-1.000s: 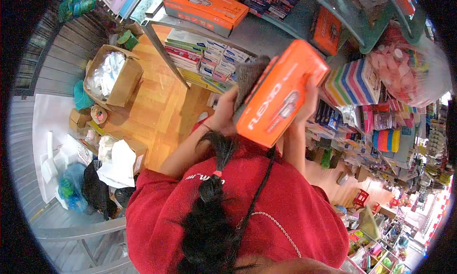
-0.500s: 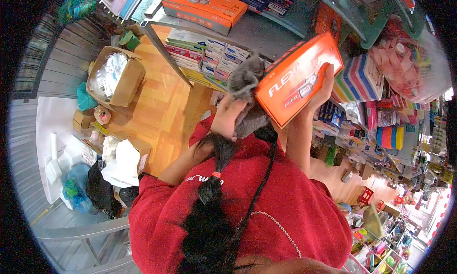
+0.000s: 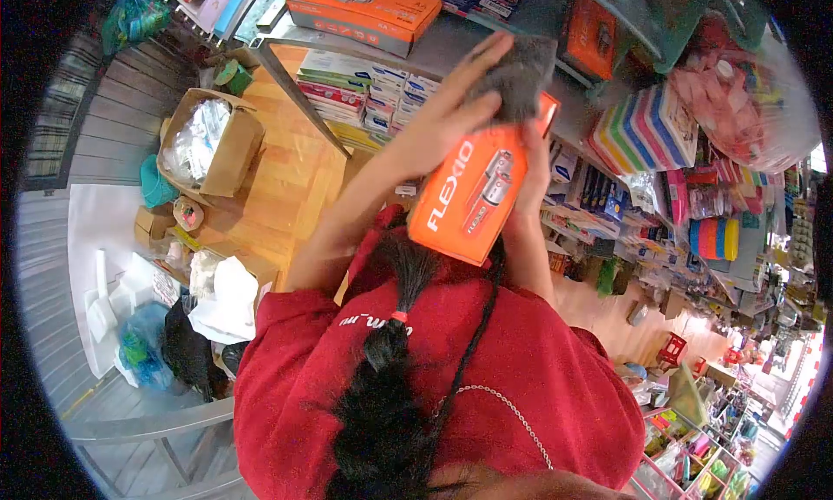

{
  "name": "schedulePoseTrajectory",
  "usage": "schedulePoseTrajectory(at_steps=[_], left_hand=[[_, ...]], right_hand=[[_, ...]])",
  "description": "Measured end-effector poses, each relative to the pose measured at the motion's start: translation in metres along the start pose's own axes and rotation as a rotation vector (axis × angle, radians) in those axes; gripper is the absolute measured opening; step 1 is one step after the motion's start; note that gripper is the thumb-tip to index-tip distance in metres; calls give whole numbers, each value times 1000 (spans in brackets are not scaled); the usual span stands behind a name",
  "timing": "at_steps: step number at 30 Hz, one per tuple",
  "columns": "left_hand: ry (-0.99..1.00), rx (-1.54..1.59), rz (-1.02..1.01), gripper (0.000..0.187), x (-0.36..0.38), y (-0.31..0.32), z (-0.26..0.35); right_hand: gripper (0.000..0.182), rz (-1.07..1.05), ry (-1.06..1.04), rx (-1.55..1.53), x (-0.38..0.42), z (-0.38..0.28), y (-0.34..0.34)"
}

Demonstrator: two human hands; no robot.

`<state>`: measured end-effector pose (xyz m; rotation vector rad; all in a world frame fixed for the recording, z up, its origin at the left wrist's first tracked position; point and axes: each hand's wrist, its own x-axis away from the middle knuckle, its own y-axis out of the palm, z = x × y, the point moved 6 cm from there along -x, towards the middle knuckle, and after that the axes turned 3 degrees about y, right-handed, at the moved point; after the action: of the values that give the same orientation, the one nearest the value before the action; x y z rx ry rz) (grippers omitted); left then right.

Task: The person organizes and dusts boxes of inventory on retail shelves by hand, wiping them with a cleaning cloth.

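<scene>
**Orange box wiped at the shelf**

Head view: the left hand [image 3: 447, 122] presses a grey cloth [image 3: 519, 76] with its fingers curled over it against the top end of an orange box [image 3: 475, 192], held up in front of the metal shelf [image 3: 451, 49]. The right hand [image 3: 534, 166] grips the box's far edge; its fingers are mostly hidden, so the hold looks closed but is hard to judge. Another orange box [image 3: 364, 9] lies on the shelf above.
</scene>
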<state>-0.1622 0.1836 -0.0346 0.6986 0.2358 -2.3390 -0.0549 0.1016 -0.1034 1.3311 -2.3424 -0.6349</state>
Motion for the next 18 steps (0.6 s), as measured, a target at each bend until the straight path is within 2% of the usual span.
schedulePoseTrajectory(at_steps=[1, 4, 5, 8, 9, 12, 14, 16, 18], left_hand=[[10, -78, -38, 58, 9, 6, 9], [-113, 49, -137, 58, 45, 20, 29], [-101, 61, -155, 61, 51, 22, 35], [-180, 7, -111, 63, 64, 27, 31], [-172, -11, -127, 64, 60, 24, 30], [-164, 92, 25, 65, 33, 14, 7], [-209, 313, 90, 65, 17, 6, -4], [-234, 491, 106, 66, 14, 5, -4], [-185, 292, 65, 65, 28, 7, 10]], right_hand=[[67, -7, -67, -5, -3, -7, -4], [54, 138, 51, -79, -9, -33, -8], [51, 114, 98, -174, -7, -39, -3], [49, 126, -1, -69, -13, -42, -13], [53, 172, 27, -30, 4, -52, 13], [61, 71, 38, 34, 6, -25, 8], [71, 57, 52, 94, 14, -11, 17], [69, 57, -36, 123, 18, -19, 27], [66, 96, -19, 75, 10, -27, 23]])
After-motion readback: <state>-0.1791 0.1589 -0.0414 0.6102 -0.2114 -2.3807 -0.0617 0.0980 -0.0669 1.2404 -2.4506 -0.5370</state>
